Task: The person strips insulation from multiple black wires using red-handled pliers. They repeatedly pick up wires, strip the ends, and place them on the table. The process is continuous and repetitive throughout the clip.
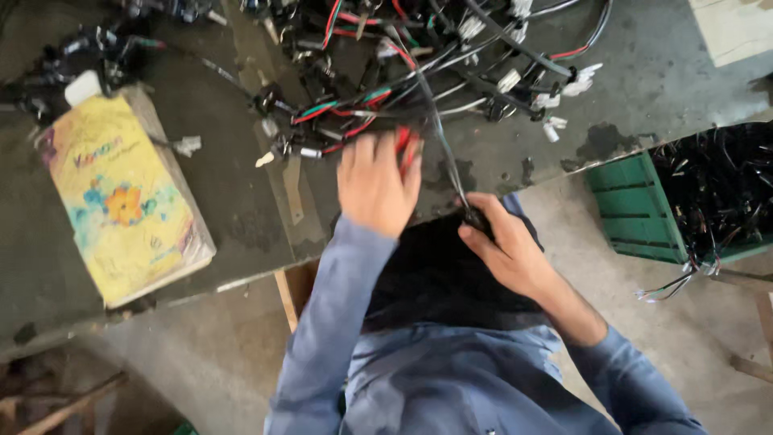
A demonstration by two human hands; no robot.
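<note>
Here, tangled red-black wire harness [386,89].

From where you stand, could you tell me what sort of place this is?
Probably a small wiring workshop. A tangle of wire harnesses with white connectors covers a worn, stained workbench, and a green crate beside it is full of more dark wires.
</note>
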